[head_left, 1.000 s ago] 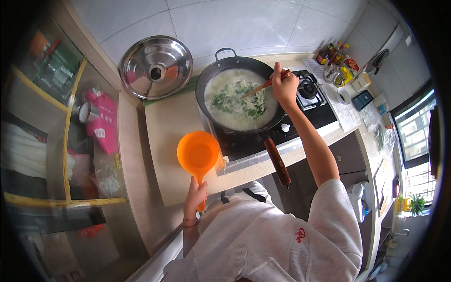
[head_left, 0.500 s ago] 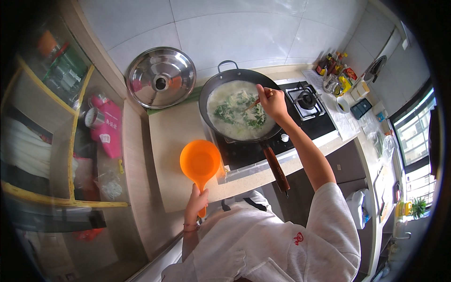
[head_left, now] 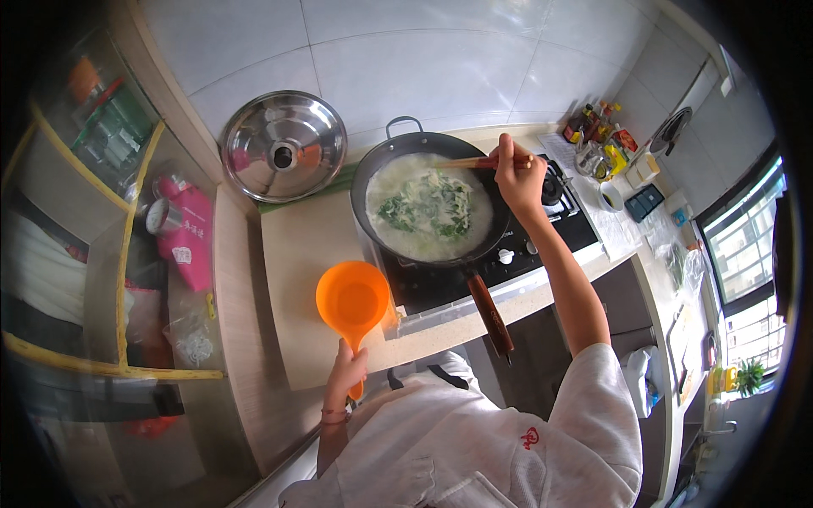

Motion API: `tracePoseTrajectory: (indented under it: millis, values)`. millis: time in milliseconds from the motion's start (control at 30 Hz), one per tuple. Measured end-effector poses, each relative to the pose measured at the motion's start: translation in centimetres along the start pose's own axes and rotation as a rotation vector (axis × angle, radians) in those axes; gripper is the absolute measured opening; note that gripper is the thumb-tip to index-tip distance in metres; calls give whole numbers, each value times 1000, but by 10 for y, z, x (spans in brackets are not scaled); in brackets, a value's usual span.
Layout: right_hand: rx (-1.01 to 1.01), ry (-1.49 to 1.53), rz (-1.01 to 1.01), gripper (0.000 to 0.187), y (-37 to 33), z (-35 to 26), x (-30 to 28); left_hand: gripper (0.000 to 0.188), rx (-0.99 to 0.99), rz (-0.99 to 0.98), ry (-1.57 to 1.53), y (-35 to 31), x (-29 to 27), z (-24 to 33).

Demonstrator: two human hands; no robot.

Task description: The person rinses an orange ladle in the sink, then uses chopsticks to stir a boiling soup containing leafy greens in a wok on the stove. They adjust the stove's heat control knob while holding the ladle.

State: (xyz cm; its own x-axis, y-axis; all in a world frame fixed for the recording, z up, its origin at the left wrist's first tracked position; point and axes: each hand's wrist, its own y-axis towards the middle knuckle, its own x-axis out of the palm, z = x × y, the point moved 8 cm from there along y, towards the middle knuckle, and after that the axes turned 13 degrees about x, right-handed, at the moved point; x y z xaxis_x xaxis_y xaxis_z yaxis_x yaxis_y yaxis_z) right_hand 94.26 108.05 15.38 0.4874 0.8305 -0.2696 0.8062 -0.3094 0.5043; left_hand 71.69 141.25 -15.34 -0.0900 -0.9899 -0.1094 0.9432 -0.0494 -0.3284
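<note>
A dark wok [head_left: 362, 190] stands on the gas stove, holding pale, cloudy broth with leafy greens and what look like noodles [head_left: 428, 206] in the middle. Over its right side my right hand [head_left: 518, 176] is closed around wooden chopsticks [head_left: 474, 162], which point left above the broth near the far rim. My left hand [head_left: 346, 369] grips the handle of an orange plastic water ladle [head_left: 352, 295], held over the counter's front edge left of the stove. Its bowl faces up; whether liquid is inside I cannot tell.
A shiny metal lid [head_left: 284, 146] leans against the wall at the back left. The wok's wooden handle [head_left: 489, 315] sticks out past the counter edge toward me. To the right are a second burner [head_left: 555, 184] and several bottles [head_left: 593, 121]. Open shelves [head_left: 127, 254] stand at the left.
My right hand has lifted the chopsticks out of the greens and moved right, turning them nearly level. My left hand still holds the ladle. The view has shifted slightly.
</note>
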Motion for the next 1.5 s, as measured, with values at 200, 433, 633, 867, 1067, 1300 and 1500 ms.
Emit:
tracePoseTrajectory:
  millis: [200, 433, 633, 867, 1067, 1300, 1500]
  values:
    - [125, 16, -95, 42, 0, -17, -10, 41, 6, -14, -42, 0, 1, 2]
    - [164, -68, -273, 41, -9, -39, -20, 42, 13, -18, -62, -1, 2, 6]
    - [189, -84, -241, 30, -70, -60, -46, 41, 34, -35, -50, 1, 2, 3]
    - [-582, -343, -749, 27, -266, -79, 108, 39, 18, -34, -6, 3, 1, 6]
    - [-641, -627, -862, 17, -304, 3, 184, 48, -65, -58, -41, 1, -2, -3]
    - [-474, -636, -982, 23, -299, 12, 193, 47, -47, -24, -55, 0, -1, 6]
    - [-377, -648, -952, 29, -304, 25, 191, 47, -66, -39, -97, -2, 4, 17]
